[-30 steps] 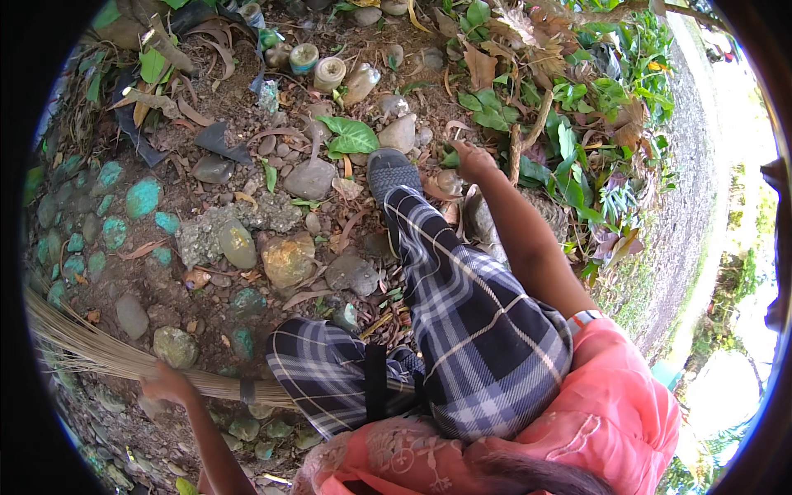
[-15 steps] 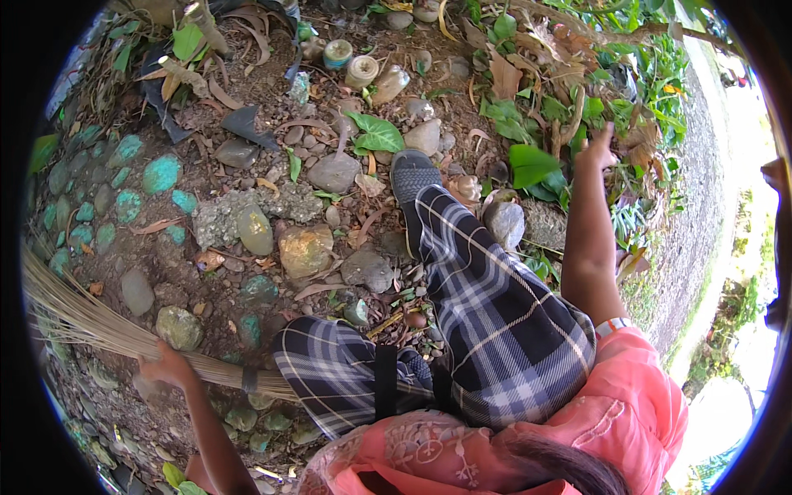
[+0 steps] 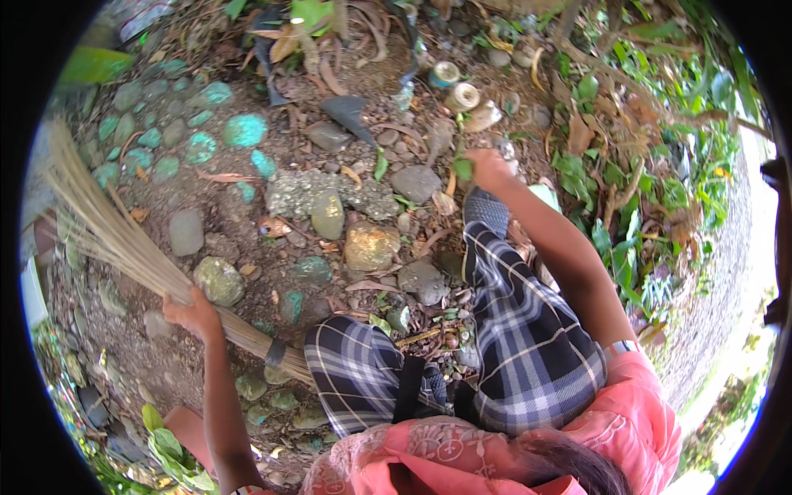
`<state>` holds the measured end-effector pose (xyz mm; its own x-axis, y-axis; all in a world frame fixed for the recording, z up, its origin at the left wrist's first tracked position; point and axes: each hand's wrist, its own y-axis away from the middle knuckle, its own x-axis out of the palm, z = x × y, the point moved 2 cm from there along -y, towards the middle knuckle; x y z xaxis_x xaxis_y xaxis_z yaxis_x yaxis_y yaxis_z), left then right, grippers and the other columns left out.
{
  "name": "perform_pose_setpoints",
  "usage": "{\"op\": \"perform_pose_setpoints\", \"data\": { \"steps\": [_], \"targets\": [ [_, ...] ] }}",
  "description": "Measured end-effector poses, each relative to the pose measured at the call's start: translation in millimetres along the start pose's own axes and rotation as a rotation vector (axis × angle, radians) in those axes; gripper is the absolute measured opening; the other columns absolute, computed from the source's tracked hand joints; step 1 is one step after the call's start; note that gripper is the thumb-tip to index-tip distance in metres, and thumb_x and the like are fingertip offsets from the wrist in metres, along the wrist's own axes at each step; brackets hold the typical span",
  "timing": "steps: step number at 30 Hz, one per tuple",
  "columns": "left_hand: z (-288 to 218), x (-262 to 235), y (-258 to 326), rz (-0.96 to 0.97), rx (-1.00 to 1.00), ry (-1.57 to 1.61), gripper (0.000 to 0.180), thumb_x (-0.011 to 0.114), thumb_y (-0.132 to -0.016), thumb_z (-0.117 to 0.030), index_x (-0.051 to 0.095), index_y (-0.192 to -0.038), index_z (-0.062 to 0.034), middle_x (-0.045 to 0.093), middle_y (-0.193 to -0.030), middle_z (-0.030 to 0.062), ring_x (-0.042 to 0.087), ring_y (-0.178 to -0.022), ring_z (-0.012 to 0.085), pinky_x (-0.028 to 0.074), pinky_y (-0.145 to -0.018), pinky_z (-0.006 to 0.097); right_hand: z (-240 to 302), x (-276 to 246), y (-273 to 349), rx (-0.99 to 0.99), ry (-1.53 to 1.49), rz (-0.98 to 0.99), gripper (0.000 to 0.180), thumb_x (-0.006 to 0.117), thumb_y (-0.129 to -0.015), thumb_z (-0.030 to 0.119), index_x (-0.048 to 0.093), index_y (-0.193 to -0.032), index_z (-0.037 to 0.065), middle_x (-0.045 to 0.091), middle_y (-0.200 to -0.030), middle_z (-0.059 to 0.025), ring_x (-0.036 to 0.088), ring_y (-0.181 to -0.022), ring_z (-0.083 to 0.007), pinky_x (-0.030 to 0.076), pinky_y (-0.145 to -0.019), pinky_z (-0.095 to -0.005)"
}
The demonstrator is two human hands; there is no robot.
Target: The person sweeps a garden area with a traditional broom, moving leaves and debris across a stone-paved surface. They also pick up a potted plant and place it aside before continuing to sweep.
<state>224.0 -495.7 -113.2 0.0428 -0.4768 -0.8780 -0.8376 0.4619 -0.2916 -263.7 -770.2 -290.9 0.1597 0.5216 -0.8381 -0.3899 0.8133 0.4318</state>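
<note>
My left hand is closed round a broom of thin straw-coloured sticks. The bundle slants from the far left toward my plaid-covered knee, with a dark band near its lower end. Ahead of my shoe, my right hand is low over the soil with its fingers closed. A green leaf shows at those fingertips, pinched by them as far as I can see. Part of the leaf is hidden behind the hand.
Rounded stones, some painted turquoise, lie over the soil with a rough concrete chunk. Farther off are pale round containers and a dark torn scrap. Leafy plants and a branch border the right, beside a paved strip.
My right hand has moved left from the plants at the right to the leaf beyond my shoe. My left hand still holds the broom. The view has shifted, so the ground appears farther right.
</note>
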Motion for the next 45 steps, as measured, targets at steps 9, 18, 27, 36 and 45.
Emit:
{"op": "perform_pose_setpoints", "data": {
  "steps": [9,18,27,36,45],
  "targets": [
    [-7.1,-2.4,4.4,-0.061,0.072,0.014,0.057,0.060,-0.077,-0.010,0.032,-0.123,0.0073,0.033,-0.113,0.0236,0.042,-0.103,0.0397,0.039,-0.086,0.048,-149.6,-114.3,38.2,0.594,-1.983,-1.264,0.050,0.068,-0.079,0.042,0.056,-0.103,-0.001,0.059,-0.094,-0.0126,0.060,-0.069,-0.0210,0.048,-0.051,-0.0268],
    [-5.8,-1.7,4.4,-0.076,0.023,0.190,0.056,0.059,-0.075,-0.004,0.034,-0.124,0.0078,0.034,-0.112,0.0226,0.040,-0.106,0.0396,0.036,-0.091,0.046,-42.1,-18.7,77.7,0.475,-1.229,-0.388,0.024,0.062,-0.084,0.027,0.057,-0.098,0.008,0.059,-0.091,-0.0052,0.057,-0.076,-0.0144,0.047,-0.062,-0.0291],
    [-5.9,-5.9,6.3,-0.075,0.045,0.155,0.060,0.061,-0.076,-0.005,0.031,-0.127,0.0021,0.031,-0.117,0.0221,0.037,-0.107,0.0404,0.035,-0.089,0.048,150.7,-168.1,52.6,-0.262,-0.298,-0.179,0.050,0.059,-0.084,0.045,0.054,-0.113,0.004,0.061,-0.106,-0.0132,0.060,-0.099,-0.0243,0.046,-0.086,-0.0353],
    [-7.2,-3.1,6.0,-0.048,0.022,0.113,0.059,0.059,-0.076,-0.006,0.032,-0.128,0.0026,0.032,-0.116,0.0219,0.037,-0.107,0.0388,0.034,-0.090,0.047,307.8,-262.7,-98.8,-0.495,-0.108,-0.316,0.047,0.068,-0.075,0.042,0.062,-0.103,0.005,0.063,-0.099,-0.0154,0.062,-0.091,-0.0277,0.049,-0.080,-0.0355],
    [-8.2,-1.4,4.2,-0.033,-0.007,0.119,0.059,0.057,-0.077,-0.006,0.031,-0.129,0.0019,0.031,-0.119,0.0232,0.035,-0.110,0.0396,0.031,-0.093,0.048,315.1,-225.0,-202.2,-0.312,0.400,-0.105,0.079,0.079,-0.060,0.045,0.050,-0.123,0.007,0.053,-0.121,-0.0196,0.050,-0.114,-0.0333,0.041,-0.093,-0.0400]
  ]
}}
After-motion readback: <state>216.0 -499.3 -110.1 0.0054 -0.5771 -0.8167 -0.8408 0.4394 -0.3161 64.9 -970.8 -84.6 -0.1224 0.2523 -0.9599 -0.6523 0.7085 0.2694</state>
